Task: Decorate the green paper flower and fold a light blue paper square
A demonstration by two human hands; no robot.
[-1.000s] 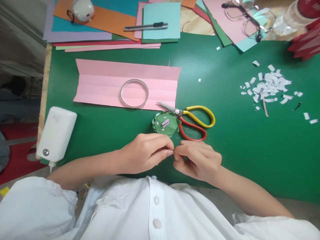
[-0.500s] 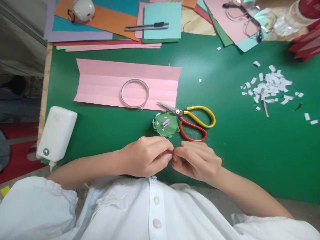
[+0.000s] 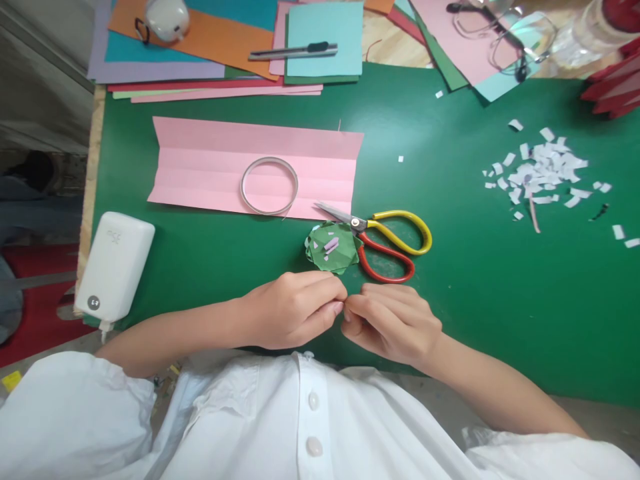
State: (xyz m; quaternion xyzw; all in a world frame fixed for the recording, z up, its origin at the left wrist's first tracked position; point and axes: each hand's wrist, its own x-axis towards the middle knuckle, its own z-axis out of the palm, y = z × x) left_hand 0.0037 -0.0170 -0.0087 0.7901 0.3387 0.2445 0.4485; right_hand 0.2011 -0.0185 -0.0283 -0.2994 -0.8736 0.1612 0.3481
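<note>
My left hand [image 3: 293,310] and my right hand [image 3: 393,320] meet fingertip to fingertip near the front edge of the green mat [image 3: 500,280]. Both are curled into a pinch on something too small to make out. Just beyond the fingertips lies a green folded paper piece [image 3: 333,248] with small purple bits on it. Scissors [image 3: 385,240] with one yellow and one red handle lie beside it, blades pointing left onto the pink folded sheet [image 3: 210,167], which carries a roll of tape [image 3: 269,186].
A white glue bottle [image 3: 115,263] lies at the mat's left edge. Stacked coloured paper [image 3: 200,53] with a utility knife [image 3: 293,51] fills the far side. White paper scraps [image 3: 543,170] are scattered at the right, with eyeglasses [image 3: 500,33] beyond them.
The fingertips of both hands have shifted slightly against each other; nothing else has moved.
</note>
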